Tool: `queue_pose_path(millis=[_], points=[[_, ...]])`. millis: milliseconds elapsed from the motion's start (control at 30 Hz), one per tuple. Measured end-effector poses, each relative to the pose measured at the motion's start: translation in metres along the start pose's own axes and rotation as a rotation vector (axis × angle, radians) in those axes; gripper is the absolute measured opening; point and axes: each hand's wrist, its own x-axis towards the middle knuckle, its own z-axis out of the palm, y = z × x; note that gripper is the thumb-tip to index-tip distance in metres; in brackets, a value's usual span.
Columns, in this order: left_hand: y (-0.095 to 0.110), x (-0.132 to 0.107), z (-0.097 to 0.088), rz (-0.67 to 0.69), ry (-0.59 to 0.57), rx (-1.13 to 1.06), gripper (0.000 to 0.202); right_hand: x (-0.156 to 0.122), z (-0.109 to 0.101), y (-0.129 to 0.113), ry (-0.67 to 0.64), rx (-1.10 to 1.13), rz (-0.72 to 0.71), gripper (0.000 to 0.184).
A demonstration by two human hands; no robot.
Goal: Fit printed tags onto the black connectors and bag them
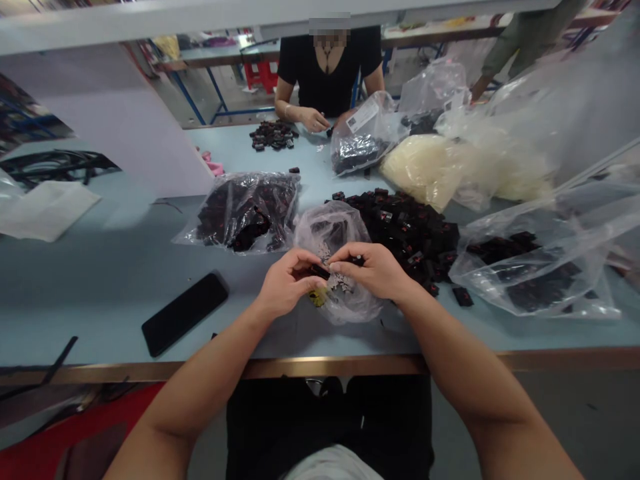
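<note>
My left hand (290, 280) is closed around a small black plastic part (320, 271), held above an open clear plastic bag (350, 310). Small silvery metal pieces (341, 283) lie inside the bag. My right hand (370, 268) meets the left at the part, thumb and forefinger pinched together. What its fingertips hold is too small to make out. Another black piece (358, 261) shows among the right hand's fingers. Just behind the hands spreads a heap of similar black parts (400, 223). Something yellow (317, 297) shows at the bag's left side.
A filled bag of black parts (245, 213) lies left, another bag (540, 280) right. A black phone (185, 313) rests on the table (115, 280). Across the table a person (330, 73) handles a black part beside a small pile (273, 135). Cream-coloured bags (420, 167) stand behind.
</note>
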Motion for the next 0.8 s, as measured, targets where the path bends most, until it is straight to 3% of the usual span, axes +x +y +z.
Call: queue_pose_path(millis=[433, 567, 800], points=[[-0.0066, 0.0015, -0.0029, -0.055, -0.014, -0.14, 0.037, 0.001, -0.0007, 0.0003, 0.112, 0.165, 0.051, 0.016], [-0.006, 0.0026, -0.0015, -0.056, 0.013, -0.308, 0.039, 0.0016, 0.0, 0.0, 0.116, 0.163, 0.051, 0.016], [-0.0006, -0.0009, 0.0049, -0.134, -0.077, -0.521, 0.039, 0.0015, 0.0042, -0.002, 0.081, 0.118, 0.051, 0.017]])
